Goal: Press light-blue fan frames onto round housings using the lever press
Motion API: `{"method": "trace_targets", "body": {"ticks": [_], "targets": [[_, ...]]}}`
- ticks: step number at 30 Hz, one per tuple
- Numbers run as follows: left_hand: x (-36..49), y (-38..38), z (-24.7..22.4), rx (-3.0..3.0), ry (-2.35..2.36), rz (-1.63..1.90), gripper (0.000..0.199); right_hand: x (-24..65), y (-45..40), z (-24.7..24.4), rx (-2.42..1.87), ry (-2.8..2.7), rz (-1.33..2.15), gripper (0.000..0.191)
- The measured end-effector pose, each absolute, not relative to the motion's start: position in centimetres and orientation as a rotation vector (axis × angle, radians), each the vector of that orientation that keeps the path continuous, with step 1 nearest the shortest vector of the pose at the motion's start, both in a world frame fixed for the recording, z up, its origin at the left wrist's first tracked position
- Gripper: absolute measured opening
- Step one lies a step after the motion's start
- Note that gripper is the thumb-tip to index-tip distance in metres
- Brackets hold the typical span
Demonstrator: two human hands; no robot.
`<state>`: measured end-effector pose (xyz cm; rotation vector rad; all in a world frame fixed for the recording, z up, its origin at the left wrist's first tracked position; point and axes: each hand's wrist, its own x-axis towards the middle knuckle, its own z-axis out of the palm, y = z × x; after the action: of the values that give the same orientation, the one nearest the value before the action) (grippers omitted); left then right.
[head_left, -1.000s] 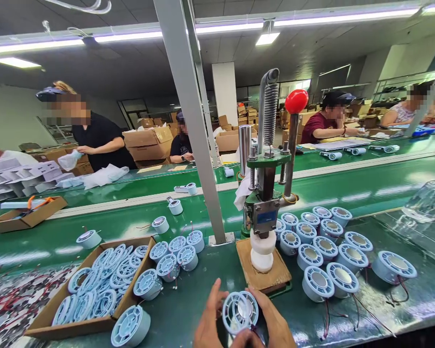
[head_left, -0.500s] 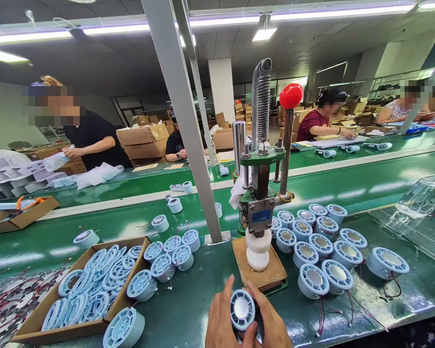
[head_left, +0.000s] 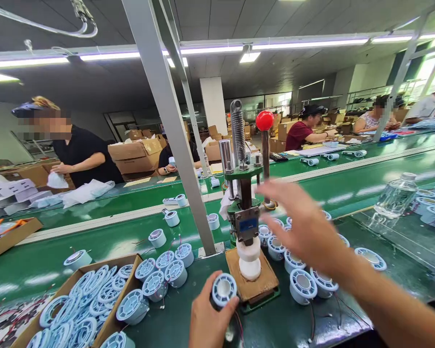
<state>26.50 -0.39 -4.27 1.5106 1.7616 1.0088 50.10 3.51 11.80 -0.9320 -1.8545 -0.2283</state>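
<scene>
In the head view my left hand (head_left: 212, 314) grips a light-blue round fan housing (head_left: 224, 289) by its sides, the silver disc in its centre facing up. The housing is just left of the hand press (head_left: 248, 226), in front of its cardboard-covered base (head_left: 261, 285). Blurred by motion, my right hand (head_left: 300, 224) is raised beside the press with its fingers stretched apart. Its fingertips are near the lever (head_left: 265, 159) with the red knob; whether they touch it I cannot tell. A white round die (head_left: 249, 268) stands on the base below the press head.
Several fan housings with wires (head_left: 303, 286) stand right of the press, partly behind my right arm. To the left is a cardboard box (head_left: 108, 314) of light-blue rings. A metal post (head_left: 174, 135) rises behind, a clear bottle (head_left: 395, 195) lies right, and co-workers sit across the conveyor.
My right hand has let go of the housing and moved up and right towards the lever. My left hand has shifted left with the housing. The view has also shifted.
</scene>
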Motion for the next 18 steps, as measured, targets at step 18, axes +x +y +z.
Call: {"method": "trace_targets", "body": {"ticks": [18], "targets": [[32.7, 5.0, -4.4, 1.545, 1.303, 1.208, 0.052, 51.2, 12.1, 23.0, -0.828, -1.45, 0.015, 0.024]]}}
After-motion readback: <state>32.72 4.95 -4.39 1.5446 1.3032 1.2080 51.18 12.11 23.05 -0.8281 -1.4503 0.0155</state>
